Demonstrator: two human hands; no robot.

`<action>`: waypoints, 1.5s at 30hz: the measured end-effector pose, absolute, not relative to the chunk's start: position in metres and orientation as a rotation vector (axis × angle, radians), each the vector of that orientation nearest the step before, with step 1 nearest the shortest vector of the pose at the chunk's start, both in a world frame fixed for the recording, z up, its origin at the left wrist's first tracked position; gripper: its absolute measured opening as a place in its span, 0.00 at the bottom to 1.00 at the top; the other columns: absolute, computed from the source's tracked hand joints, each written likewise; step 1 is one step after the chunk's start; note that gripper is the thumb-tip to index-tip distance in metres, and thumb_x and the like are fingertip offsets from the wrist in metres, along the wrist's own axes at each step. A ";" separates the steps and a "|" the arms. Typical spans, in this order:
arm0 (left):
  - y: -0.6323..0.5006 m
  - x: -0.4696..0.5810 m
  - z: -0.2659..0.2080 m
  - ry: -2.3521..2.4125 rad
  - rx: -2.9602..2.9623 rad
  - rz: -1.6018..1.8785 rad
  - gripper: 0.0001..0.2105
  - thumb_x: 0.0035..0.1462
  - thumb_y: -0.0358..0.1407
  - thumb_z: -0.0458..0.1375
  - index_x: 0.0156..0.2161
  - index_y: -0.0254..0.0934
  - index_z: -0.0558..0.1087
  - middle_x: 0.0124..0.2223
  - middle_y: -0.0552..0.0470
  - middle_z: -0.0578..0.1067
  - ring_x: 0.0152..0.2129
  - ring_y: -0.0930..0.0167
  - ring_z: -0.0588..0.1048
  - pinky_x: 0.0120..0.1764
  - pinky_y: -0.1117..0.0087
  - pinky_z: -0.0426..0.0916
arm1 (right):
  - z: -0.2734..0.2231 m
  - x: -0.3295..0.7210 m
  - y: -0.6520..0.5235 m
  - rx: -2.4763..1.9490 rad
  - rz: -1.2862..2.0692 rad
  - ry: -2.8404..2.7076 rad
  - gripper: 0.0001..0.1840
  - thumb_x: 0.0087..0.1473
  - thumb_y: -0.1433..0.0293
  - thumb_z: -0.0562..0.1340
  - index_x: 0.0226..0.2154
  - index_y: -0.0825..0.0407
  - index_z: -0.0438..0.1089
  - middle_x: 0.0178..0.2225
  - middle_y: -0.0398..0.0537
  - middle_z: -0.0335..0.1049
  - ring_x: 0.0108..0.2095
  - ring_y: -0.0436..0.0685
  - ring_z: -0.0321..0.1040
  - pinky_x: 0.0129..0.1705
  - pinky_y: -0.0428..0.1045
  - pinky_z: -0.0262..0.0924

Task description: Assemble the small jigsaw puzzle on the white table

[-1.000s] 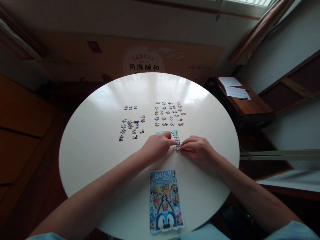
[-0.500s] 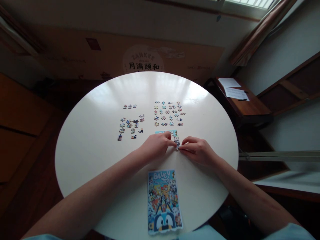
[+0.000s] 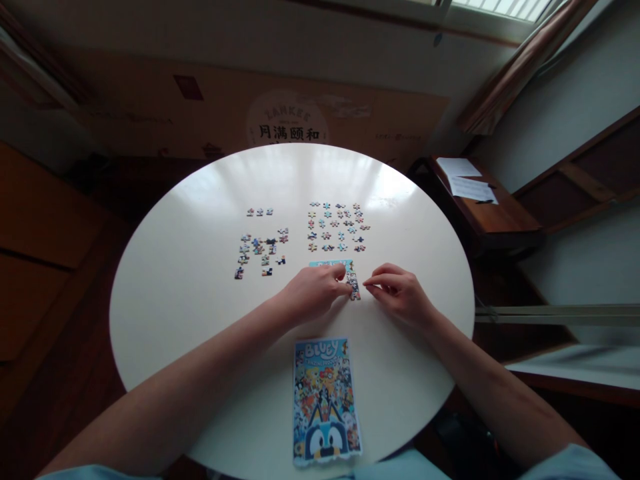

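Note:
A partly joined jigsaw puzzle (image 3: 354,285) lies on the white round table, its blue top strip showing beyond my left hand (image 3: 323,285). That hand is closed over the puzzle, with fingertips pressed at its lower right part, and covers most of it. Just right of the puzzle's edge, my right hand (image 3: 397,292) is held apart from it. Its thumb and finger are pinched together, and no piece shows between them. Nearer to me lies a Bluey picture sheet (image 3: 327,403), flat on the table.
Loose puzzle pieces (image 3: 342,235) lie in rows beyond the puzzle. More pieces (image 3: 270,245) are grouped to the left, with a short row (image 3: 260,212) behind them. A wooden side table (image 3: 493,215) with papers (image 3: 470,187) stands at the right, past the white table (image 3: 165,287).
My right hand has drawn back slightly to the right from the puzzle's lower right edge, where a piece now sits. My left hand stays nearly in place on the puzzle.

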State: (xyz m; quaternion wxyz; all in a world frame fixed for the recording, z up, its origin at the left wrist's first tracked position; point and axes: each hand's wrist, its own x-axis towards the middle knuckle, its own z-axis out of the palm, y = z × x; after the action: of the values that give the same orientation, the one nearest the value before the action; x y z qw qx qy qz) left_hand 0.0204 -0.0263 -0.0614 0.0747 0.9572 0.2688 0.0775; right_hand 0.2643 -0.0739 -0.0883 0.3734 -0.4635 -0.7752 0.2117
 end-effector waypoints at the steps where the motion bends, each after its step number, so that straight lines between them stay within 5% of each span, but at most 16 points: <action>1: -0.026 0.020 -0.062 0.803 2.881 0.239 0.17 0.63 0.26 0.55 0.46 0.50 0.81 0.42 0.49 0.76 0.31 0.71 0.73 0.29 0.72 0.61 | -0.090 0.265 -0.073 -1.189 0.527 -1.936 0.06 0.60 0.70 0.65 0.35 0.51 0.80 0.35 0.49 0.74 0.24 0.47 0.64 0.25 0.45 0.63; 15: -0.035 0.031 -0.064 0.773 3.027 0.238 0.12 0.65 0.27 0.53 0.40 0.38 0.80 0.46 0.45 0.75 0.36 0.68 0.72 0.29 0.70 0.60 | -0.096 0.266 -0.077 -1.207 0.219 -2.252 0.08 0.61 0.66 0.65 0.40 0.44 0.82 0.38 0.46 0.78 0.36 0.54 0.74 0.37 0.49 0.66; 30: -0.040 0.035 -0.064 0.803 3.106 0.265 0.13 0.63 0.25 0.54 0.39 0.39 0.80 0.45 0.45 0.76 0.33 0.68 0.72 0.25 0.69 0.54 | -0.101 0.268 -0.078 -1.194 0.311 -2.173 0.05 0.58 0.67 0.67 0.36 0.46 0.82 0.37 0.45 0.77 0.28 0.48 0.68 0.30 0.46 0.61; 35: -0.038 0.033 -0.068 0.831 3.156 0.514 0.14 0.60 0.23 0.53 0.36 0.40 0.80 0.44 0.47 0.77 0.30 0.71 0.72 0.23 0.69 0.53 | -0.099 0.268 -0.074 -1.146 0.484 -2.062 0.05 0.58 0.67 0.68 0.34 0.49 0.81 0.35 0.46 0.76 0.23 0.45 0.60 0.25 0.46 0.58; 45: -0.006 -0.048 -0.014 1.493 2.709 1.591 0.12 0.52 0.22 0.51 0.24 0.37 0.72 0.30 0.53 0.76 0.26 0.72 0.72 0.27 0.69 0.60 | -0.100 0.269 -0.076 -1.191 0.508 -1.886 0.06 0.60 0.68 0.66 0.33 0.51 0.79 0.30 0.47 0.74 0.26 0.50 0.64 0.26 0.47 0.58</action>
State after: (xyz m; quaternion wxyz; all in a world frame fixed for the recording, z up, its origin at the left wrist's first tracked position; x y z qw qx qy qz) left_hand -0.0475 -0.0059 -0.0143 -0.1674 0.7678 0.4231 0.4510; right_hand 0.2695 -0.0756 -0.1004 0.4143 -0.4738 -0.7503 0.2023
